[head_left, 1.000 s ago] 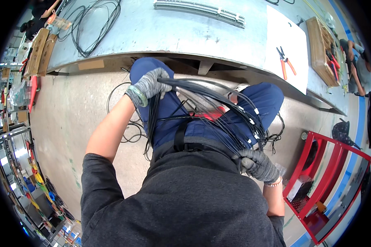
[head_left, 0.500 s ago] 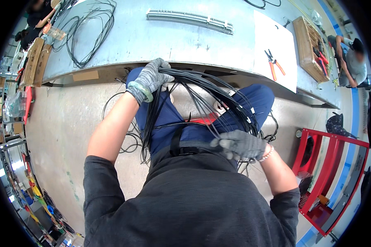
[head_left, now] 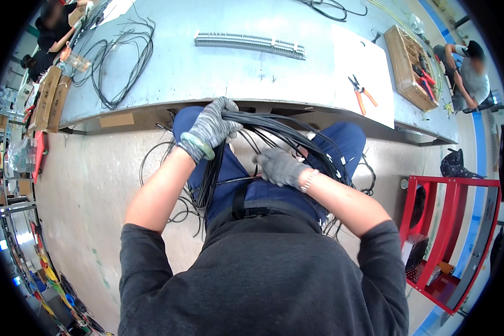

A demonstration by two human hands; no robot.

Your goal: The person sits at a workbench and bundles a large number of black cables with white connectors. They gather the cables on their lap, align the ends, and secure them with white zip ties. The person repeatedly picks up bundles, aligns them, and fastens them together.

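Note:
A thick bundle of black cables (head_left: pixel 285 127) arcs across my lap, with small white tags near its right end. My left hand (head_left: pixel 214 124), in a grey knit glove, is wrapped round the bundle close to the table edge; the cables hang down below it over my left thigh. Lower and to the right, my gloved right hand (head_left: pixel 281 167) is closed round a few strands that run down from the bundle. Its fingertips are partly hidden by the back of the hand.
On the grey table (head_left: pixel 173 67) lie a terminal block strip (head_left: pixel 249 45), loose black cables (head_left: pixel 117 61), orange-handled pliers (head_left: pixel 363 95) on white paper and a wooden tool box (head_left: pixel 410 70). A red cart (head_left: pixel 451 235) stands at the right. Co-workers sit at both far sides.
My right hand has moved up and left from beside my right hip to the middle of my lap, under the bundle. The left hand keeps its grip on the cables.

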